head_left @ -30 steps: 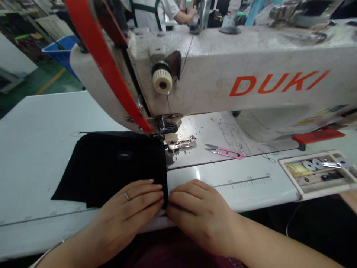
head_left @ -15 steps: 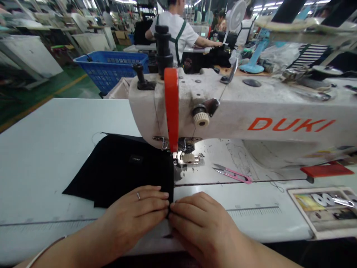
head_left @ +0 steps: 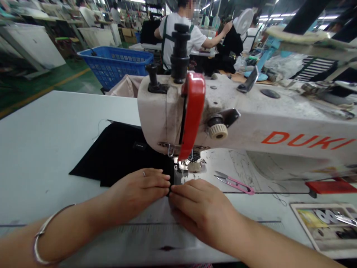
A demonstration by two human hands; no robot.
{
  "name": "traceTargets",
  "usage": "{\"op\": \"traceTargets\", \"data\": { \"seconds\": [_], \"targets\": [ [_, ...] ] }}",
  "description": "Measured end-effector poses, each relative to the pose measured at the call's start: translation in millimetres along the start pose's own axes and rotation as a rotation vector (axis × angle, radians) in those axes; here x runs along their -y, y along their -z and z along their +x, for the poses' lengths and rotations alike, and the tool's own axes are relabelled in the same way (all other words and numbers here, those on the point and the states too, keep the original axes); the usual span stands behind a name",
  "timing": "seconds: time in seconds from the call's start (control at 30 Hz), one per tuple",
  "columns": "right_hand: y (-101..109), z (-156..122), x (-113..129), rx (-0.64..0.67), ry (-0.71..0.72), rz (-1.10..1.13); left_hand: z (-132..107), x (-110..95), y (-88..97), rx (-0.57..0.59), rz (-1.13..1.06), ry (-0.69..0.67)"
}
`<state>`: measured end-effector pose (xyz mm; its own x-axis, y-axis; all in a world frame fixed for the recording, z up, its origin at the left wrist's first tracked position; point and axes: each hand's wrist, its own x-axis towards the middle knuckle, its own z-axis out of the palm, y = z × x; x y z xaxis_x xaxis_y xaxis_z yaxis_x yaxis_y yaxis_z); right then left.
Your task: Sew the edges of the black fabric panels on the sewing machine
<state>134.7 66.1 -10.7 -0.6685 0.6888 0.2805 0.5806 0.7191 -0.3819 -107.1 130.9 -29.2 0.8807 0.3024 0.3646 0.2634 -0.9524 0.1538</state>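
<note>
A black fabric piece with a small label lies on the white sewing table, its right edge running under the presser foot of the white DUKI sewing machine. My left hand, with a ring and a bangle on the wrist, lies flat on the fabric's near right corner with fingers together and stretched out. My right hand rests just right of it, fingertips pressed to the fabric's edge. The fingertips of both hands meet in front of the needle.
Pink thread snips lie on the machine bed right of the foot. A tray of bobbins sits at the near right. A blue basket stands behind the table. Other people work at benches in the background.
Both hands and the fabric have slid away from me toward the needle. The camera has risen and shifted, showing more of the machine's top and the room.
</note>
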Motion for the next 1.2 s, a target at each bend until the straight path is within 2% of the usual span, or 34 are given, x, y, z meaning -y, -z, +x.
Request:
{"op": "traceTargets", "data": {
  "seconds": [0.17, 0.47, 0.63, 0.77, 1.0, 1.2],
  "targets": [
    [2, 10, -12, -0.040, 0.030, -0.042, 8, 14, -0.1, -0.021, 0.030, -0.035],
    [-7, 16, -26, -0.113, -0.102, -0.116, 25, 31, 0.0, -0.085, 0.125, -0.035],
    [-14, 20, -29, -0.170, -0.151, -0.182, 33, 45, -2.1, -0.081, 0.108, 0.059],
    [-16, 22, -28, -0.151, -0.175, -0.198, 35, 56, -3.9, -0.049, 0.090, 0.160],
    [-15, 23, -27, -0.098, -0.215, -0.175, 33, 54, 4.1, 0.001, 0.097, 0.232],
    [-15, 21, -27, -0.100, -0.206, -0.190, 28, 60, -3.5, 0.020, 0.119, 0.259]
  ]
}}
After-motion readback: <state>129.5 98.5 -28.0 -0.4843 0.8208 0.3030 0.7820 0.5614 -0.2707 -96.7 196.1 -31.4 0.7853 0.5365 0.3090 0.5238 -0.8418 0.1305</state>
